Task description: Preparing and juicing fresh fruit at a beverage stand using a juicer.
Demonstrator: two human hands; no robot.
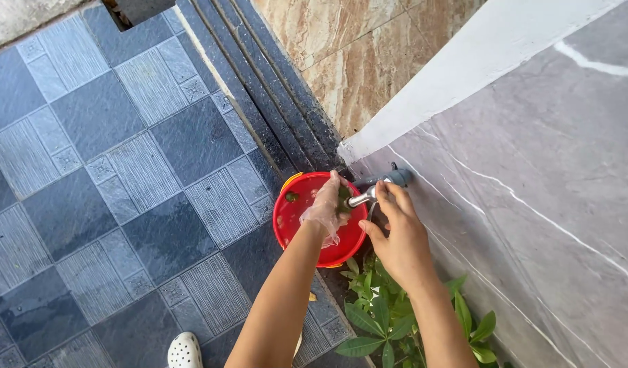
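Observation:
A red plastic bucket (295,225) stands on the tiled floor below a metal tap (377,187) on the grey marble wall. My left hand (326,210), in a clear thin glove, reaches over the bucket and holds something green (343,196) under the spout. My bare right hand (397,238) is on the tap, its fingers wrapped round the handle. A small green piece (291,197) lies inside the bucket near its far rim.
A leafy green plant (385,317) grows by the wall under my right arm. A dark ridged drain strip (263,88) runs along the blue-grey floor tiles (123,184). A white perforated clog (184,350) shows at the bottom edge.

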